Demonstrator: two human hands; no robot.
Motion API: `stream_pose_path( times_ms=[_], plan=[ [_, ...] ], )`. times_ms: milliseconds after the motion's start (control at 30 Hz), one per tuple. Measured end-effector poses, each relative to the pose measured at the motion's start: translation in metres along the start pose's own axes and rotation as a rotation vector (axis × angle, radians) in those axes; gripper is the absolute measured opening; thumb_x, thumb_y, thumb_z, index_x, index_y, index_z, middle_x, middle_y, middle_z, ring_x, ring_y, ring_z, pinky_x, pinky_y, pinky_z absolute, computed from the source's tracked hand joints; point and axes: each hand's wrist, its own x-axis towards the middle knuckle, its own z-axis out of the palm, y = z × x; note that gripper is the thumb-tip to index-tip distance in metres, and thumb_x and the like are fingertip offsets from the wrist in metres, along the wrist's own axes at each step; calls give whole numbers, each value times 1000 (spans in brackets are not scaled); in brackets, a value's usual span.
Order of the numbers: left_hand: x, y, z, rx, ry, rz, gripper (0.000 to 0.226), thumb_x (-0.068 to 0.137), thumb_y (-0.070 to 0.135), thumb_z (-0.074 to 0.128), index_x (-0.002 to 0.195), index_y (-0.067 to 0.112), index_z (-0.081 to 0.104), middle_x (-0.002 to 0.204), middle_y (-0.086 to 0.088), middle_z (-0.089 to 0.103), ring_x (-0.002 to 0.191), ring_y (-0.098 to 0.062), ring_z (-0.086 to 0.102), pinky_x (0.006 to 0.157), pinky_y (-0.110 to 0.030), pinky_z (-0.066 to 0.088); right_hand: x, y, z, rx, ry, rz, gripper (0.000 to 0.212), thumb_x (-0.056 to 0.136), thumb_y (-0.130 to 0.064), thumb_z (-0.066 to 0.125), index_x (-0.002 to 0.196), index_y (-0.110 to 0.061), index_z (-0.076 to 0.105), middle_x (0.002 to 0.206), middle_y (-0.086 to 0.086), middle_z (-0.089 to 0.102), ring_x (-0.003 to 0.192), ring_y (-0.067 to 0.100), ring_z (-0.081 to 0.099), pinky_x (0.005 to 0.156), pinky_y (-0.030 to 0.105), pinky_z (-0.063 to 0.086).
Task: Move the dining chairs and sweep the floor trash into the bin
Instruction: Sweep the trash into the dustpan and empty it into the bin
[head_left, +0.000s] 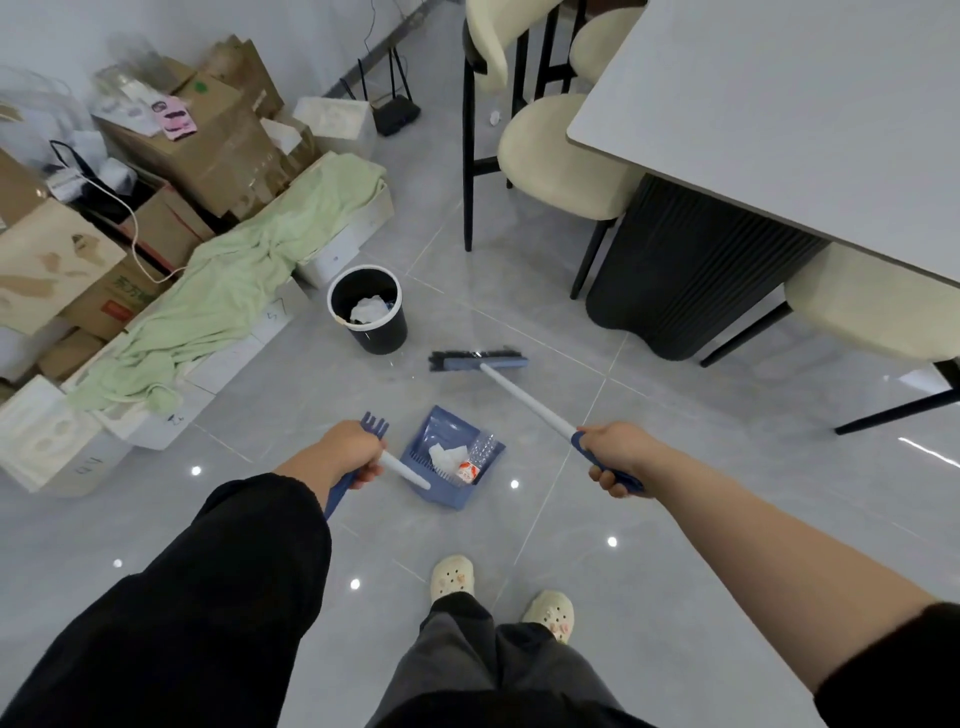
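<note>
L hand (358, 452) gripped the dustpan (441, 428) handle, R hand (615, 457) the broom (519, 393) handle. Tissue (448, 456) & bottle (477, 452) lay in the dustpan near the bin (382, 338), not yet tipped in. Sweeping looked mostly done; emptying left. Chairs (561, 156) at table (779, 104).

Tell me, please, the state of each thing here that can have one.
dustpan: holds paper and a bottle
broom: head down on the floor
bin: upright, open, partly filled
left hand: grips the dustpan handle
right hand: grips the broom handle
</note>
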Motion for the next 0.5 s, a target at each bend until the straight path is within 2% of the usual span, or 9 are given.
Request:
stream_pose_path(
  times_ms=[133, 300, 400, 500],
  plan=[
    [-16, 0, -3, -52, 57, 27, 21, 91, -3, 36, 86, 9, 53, 63, -12, 50, 48, -17, 39, 48, -24, 31, 5, 6, -10, -42, 66, -15, 32, 98, -19, 38, 123, -8, 56, 60, 8, 44, 39, 14, 34, 40, 15, 28],
    [-38, 24, -9, -115, 113, 77, 20, 92, 0, 36, 86, 9, 53, 61, -10, 46, 47, -15, 33, 47, -24, 29, 8, -22, -32, -83, 143, -56, 26, 98, -14, 37, 114, 0, 51, 55, 11, 44, 43, 17, 33, 43, 17, 25],
    [-47, 44, -22, -123, 148, 139, 18, 87, -4, 39, 92, 4, 54, 61, -12, 41, 45, -16, 27, 47, -23, 26, -10, -41, -35, -4, 151, -71, 13, 97, -14, 40, 104, -6, 48, 57, 8, 41, 43, 13, 33, 40, 15, 24],
    [-59, 66, -47, -98, 167, 213, 19, 84, -6, 38, 94, 1, 53, 54, -11, 41, 40, -16, 25, 47, -22, 25, -26, -58, -26, 51, 164, -89, 12, 95, -11, 40, 102, -8, 48, 58, 6, 41, 44, 12, 33, 41, 15, 25]
  ],
)
